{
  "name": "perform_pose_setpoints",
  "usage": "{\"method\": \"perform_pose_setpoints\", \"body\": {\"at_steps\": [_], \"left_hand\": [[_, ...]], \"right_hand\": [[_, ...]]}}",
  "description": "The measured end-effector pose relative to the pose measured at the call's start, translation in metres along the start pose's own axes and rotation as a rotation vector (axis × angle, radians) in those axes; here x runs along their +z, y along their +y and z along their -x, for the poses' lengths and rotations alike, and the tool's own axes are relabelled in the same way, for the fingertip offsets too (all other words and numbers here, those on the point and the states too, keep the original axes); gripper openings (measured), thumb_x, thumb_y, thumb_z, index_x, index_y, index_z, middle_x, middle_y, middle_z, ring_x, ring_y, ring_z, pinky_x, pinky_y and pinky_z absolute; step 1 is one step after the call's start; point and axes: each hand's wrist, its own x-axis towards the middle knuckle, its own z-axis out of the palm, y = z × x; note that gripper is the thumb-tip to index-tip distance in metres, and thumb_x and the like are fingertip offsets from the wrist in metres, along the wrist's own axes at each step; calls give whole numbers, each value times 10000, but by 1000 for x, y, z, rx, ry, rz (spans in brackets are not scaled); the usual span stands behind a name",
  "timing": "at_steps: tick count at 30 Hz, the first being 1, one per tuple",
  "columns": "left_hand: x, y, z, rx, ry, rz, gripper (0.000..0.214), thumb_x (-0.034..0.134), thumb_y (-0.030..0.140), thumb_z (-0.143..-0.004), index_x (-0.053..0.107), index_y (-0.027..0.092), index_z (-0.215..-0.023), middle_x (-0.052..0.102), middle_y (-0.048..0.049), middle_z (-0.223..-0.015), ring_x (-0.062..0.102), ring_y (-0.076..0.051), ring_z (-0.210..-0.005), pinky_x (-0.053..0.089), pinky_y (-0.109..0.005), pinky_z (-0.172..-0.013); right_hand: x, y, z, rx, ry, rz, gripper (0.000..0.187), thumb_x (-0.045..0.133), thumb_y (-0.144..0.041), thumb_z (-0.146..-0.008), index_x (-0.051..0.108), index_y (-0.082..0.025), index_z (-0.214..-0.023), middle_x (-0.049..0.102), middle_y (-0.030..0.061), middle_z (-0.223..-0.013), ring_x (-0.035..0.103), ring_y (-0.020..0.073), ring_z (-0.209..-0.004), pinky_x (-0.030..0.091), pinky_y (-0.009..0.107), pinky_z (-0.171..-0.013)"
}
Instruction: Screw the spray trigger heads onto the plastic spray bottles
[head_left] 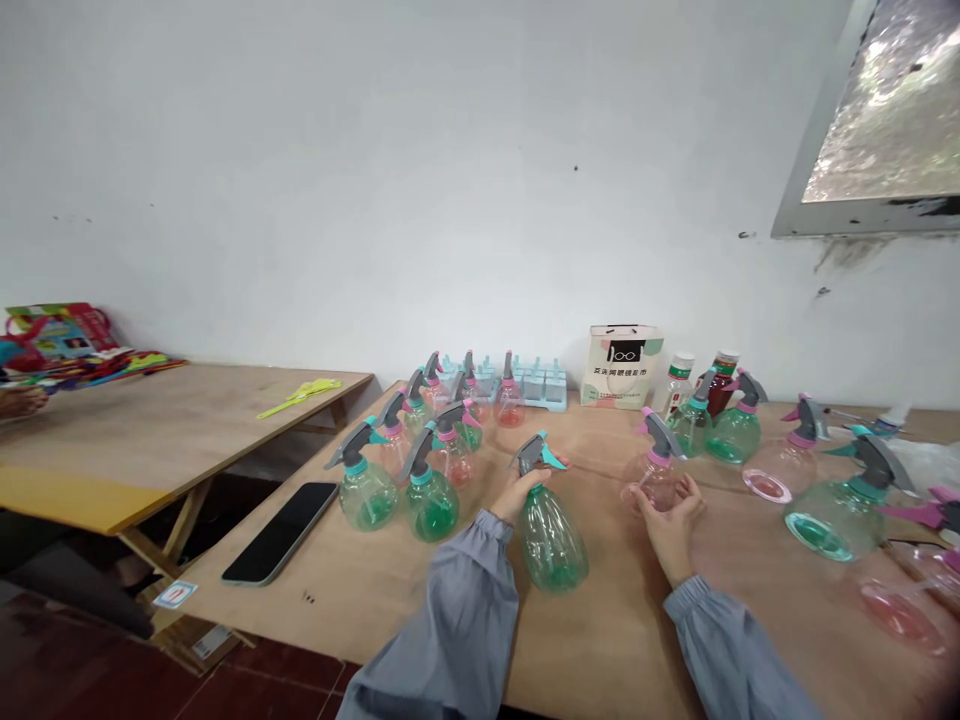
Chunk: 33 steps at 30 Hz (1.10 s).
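My left hand (514, 493) is closed round the neck of a green spray bottle (555, 545), which tilts a little with its teal trigger pointing right. To the right, my right hand (671, 515) has its fingers round the lower body of a pink spray bottle (646, 478) with a grey and pink head. Several green and pink spray bottles stand left of my left hand, among them a green one (433, 505) closest to it. More lie or lean at the right, including a pink spray bottle (784, 462) and a green spray bottle (836, 515).
A black phone (281, 535) lies at the table's left edge. Along the wall stand a pale blue mould tray (546, 388), a paper bag (619, 370) and two labelled bottles. Another table (187, 410) at the left bears a yellow-green item (300, 395); another person's hand (22, 402) shows there.
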Motion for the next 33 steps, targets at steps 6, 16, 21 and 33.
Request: {"method": "perform_pose_setpoints", "body": {"at_steps": [6,16,21,33], "left_hand": [[4,-1,0,-31,22,-26,666,784,455,-673,594,228,-1270,741,-81,-1008,709,-283,-1000,506,-482,-986],[6,-4,1,-32,95,-19,645,749,475,-715,603,220,-1290,730,-60,-906,712,-256,-904,514,-456,-938],[5,-3,3,-27,117,42,391,728,474,-699,680,222,-994,734,-71,-896,703,-290,-990,529,-481,-968],[5,-2,1,-84,246,24,307,708,450,-669,622,204,-831,730,-84,-839,707,-289,-943,562,-431,-823]], "right_hand": [[-1,-7,-1,12,-2,-124,942,765,-647,-658,379,-157,-1363,397,155,-1312,454,311,-1218,380,531,-1068],[-3,-15,1,74,-45,-240,681,672,-593,-794,372,-232,-1287,416,124,-1334,497,259,-1198,445,486,-1018],[0,-16,-2,53,1,-193,805,773,-606,-674,406,-196,-1261,428,127,-1260,520,271,-1124,486,483,-946],[0,-12,-2,-22,25,-128,843,809,-577,-639,426,-171,-1271,417,132,-1247,514,278,-1112,489,507,-949]]}}
